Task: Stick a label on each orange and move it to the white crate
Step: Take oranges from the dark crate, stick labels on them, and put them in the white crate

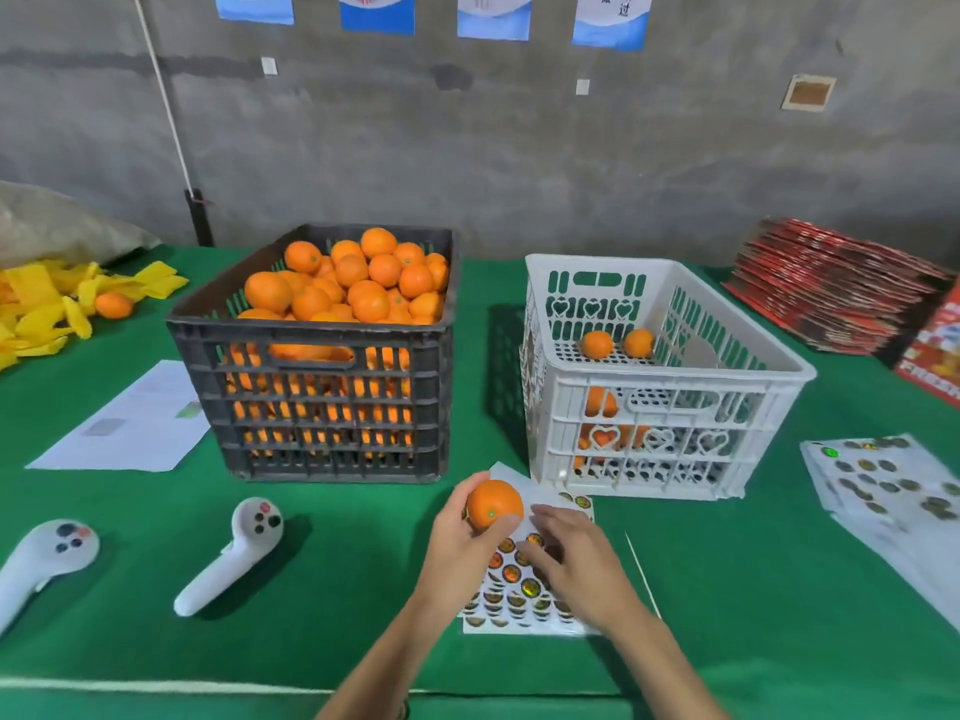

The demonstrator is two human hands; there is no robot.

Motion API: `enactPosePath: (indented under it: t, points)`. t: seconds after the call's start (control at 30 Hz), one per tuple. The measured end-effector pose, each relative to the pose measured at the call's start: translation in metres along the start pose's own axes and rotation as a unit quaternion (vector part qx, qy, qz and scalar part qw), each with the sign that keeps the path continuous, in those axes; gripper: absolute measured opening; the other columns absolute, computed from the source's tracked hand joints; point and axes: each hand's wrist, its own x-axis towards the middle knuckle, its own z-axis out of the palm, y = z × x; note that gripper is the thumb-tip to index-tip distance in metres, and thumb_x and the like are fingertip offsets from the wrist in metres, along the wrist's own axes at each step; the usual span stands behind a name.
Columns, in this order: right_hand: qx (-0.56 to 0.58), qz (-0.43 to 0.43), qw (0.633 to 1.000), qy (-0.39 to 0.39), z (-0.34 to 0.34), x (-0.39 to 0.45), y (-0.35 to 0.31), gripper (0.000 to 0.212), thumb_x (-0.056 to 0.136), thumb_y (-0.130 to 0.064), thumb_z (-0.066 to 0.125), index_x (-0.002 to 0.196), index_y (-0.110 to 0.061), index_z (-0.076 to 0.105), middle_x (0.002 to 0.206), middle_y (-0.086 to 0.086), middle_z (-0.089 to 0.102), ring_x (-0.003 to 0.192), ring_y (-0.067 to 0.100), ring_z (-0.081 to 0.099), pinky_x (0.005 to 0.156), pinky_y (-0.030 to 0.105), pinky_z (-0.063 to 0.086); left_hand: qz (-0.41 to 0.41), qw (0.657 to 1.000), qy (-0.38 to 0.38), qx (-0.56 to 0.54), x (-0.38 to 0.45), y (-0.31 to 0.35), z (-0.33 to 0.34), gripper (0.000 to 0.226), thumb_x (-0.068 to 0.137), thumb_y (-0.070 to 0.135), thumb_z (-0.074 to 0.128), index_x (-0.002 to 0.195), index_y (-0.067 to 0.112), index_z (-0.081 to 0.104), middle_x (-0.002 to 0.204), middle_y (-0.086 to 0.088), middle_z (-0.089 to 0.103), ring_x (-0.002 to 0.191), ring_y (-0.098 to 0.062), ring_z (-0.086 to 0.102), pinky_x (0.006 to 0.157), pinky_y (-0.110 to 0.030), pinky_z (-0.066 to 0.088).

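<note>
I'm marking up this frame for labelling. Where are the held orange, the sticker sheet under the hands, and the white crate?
held orange (494, 504), head view, on its front peel.
sticker sheet (511, 597), head view, on its middle rows of stickers.
white crate (670, 379), head view, on its near top rim.

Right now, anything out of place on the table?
One stray orange lies among the yellow wrappers at the far left, outside both the black crate and the white crate. Nothing looks spilled or damaged.
</note>
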Motion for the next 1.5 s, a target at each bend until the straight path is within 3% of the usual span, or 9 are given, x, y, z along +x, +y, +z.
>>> enactPosePath:
  t: [0.17, 0.37, 0.63, 0.8, 1.1, 1.23, 1.3, 1.4, 1.5]
  points:
    - [-0.024, 0.001, 1.000, 0.012, 0.002, -0.008, 0.007, 0.059, 0.096, -0.058, 0.059, 0.142, -0.020, 0.060, 0.158, -0.011, 0.042, 0.146, 0.010, 0.034, 0.121, 0.025, 0.020, -0.014, 1.000, 0.021, -0.010, -0.003, -0.016, 0.002, 0.050, 0.088, 0.042, 0.078, 0.127, 0.055, 0.050, 0.127, 0.010, 0.063, 0.103, -0.002, 0.070, 0.082, -0.017, 0.053]
    - [0.020, 0.030, 0.997, 0.062, 0.006, -0.011, 0.003, 0.031, 0.095, -0.044, 0.069, 0.122, -0.029, 0.073, 0.148, -0.015, 0.053, 0.138, 0.009, 0.044, 0.121, 0.034, 0.029, -0.007, 1.000, 0.018, -0.004, -0.003, -0.024, 0.006, 0.048, 0.095, 0.037, 0.074, 0.128, 0.060, 0.047, 0.129, 0.009, 0.062, 0.106, -0.001, 0.069, 0.081, -0.014, 0.052]
    - [0.023, 0.010, 0.995, 0.100, 0.011, -0.016, 0.004, 0.018, 0.094, -0.038, 0.071, 0.112, -0.039, 0.075, 0.134, -0.028, 0.057, 0.127, 0.000, 0.048, 0.119, 0.032, 0.030, 0.003, 1.000, 0.018, 0.001, -0.003, -0.029, 0.008, 0.048, 0.096, 0.038, 0.073, 0.129, 0.060, 0.046, 0.129, 0.008, 0.062, 0.108, -0.004, 0.069, 0.083, -0.012, 0.052]
    - [-0.003, 0.034, 0.997, 0.072, 0.009, -0.011, 0.011, 0.043, 0.095, -0.052, 0.065, 0.132, -0.030, 0.068, 0.146, -0.019, 0.050, 0.137, 0.008, 0.041, 0.121, 0.035, 0.027, 0.006, 1.000, 0.019, 0.004, -0.004, -0.030, 0.008, 0.048, 0.095, 0.039, 0.072, 0.128, 0.064, 0.046, 0.131, 0.010, 0.060, 0.111, -0.001, 0.067, 0.085, -0.013, 0.052]
    - [0.005, 0.059, 0.995, 0.082, 0.008, -0.003, 0.005, 0.015, 0.093, -0.040, 0.072, 0.107, -0.041, 0.075, 0.134, -0.022, 0.056, 0.128, 0.007, 0.042, 0.116, 0.026, 0.013, 0.012, 0.999, 0.032, -0.004, -0.005, -0.032, 0.008, 0.051, 0.095, 0.034, 0.075, 0.127, 0.064, 0.048, 0.129, 0.009, 0.062, 0.111, -0.004, 0.068, 0.085, -0.016, 0.054]
    - [0.039, 0.052, 0.992, 0.106, 0.013, 0.001, 0.000, 0.013, 0.091, -0.031, 0.075, 0.096, -0.043, 0.073, 0.124, -0.026, 0.061, 0.121, 0.006, 0.047, 0.116, 0.029, 0.020, 0.010, 0.999, 0.029, -0.013, -0.005, -0.032, 0.008, 0.052, 0.096, 0.031, 0.074, 0.125, 0.065, 0.048, 0.132, 0.006, 0.061, 0.113, -0.007, 0.068, 0.087, -0.020, 0.053]
    - [0.024, 0.060, 0.992, 0.109, 0.014, 0.003, 0.003, 0.014, 0.091, -0.035, 0.075, 0.104, -0.040, 0.074, 0.127, -0.025, 0.060, 0.124, 0.008, 0.048, 0.118, 0.032, 0.020, 0.009, 0.999, 0.027, -0.013, -0.005, -0.032, 0.008, 0.052, 0.097, 0.031, 0.073, 0.126, 0.065, 0.047, 0.133, 0.005, 0.061, 0.114, -0.007, 0.068, 0.089, -0.021, 0.053]
    - [-0.032, 0.073, 0.993, 0.091, 0.013, 0.001, 0.007, 0.038, 0.090, -0.053, 0.070, 0.122, -0.034, 0.072, 0.139, -0.020, 0.053, 0.131, 0.008, 0.043, 0.120, 0.034, 0.017, 0.011, 1.000, 0.024, -0.013, -0.005, -0.033, 0.008, 0.051, 0.097, 0.032, 0.073, 0.127, 0.064, 0.047, 0.134, 0.006, 0.060, 0.113, -0.003, 0.067, 0.088, -0.016, 0.053]
    - [-0.038, 0.080, 0.992, 0.094, 0.014, -0.002, 0.003, 0.038, 0.089, -0.059, 0.068, 0.121, -0.038, 0.073, 0.144, -0.017, 0.053, 0.132, 0.008, 0.042, 0.121, 0.038, 0.018, 0.011, 1.000, 0.023, -0.013, -0.005, -0.034, 0.009, 0.051, 0.097, 0.033, 0.072, 0.129, 0.063, 0.046, 0.134, 0.005, 0.059, 0.112, -0.003, 0.067, 0.087, -0.015, 0.053]
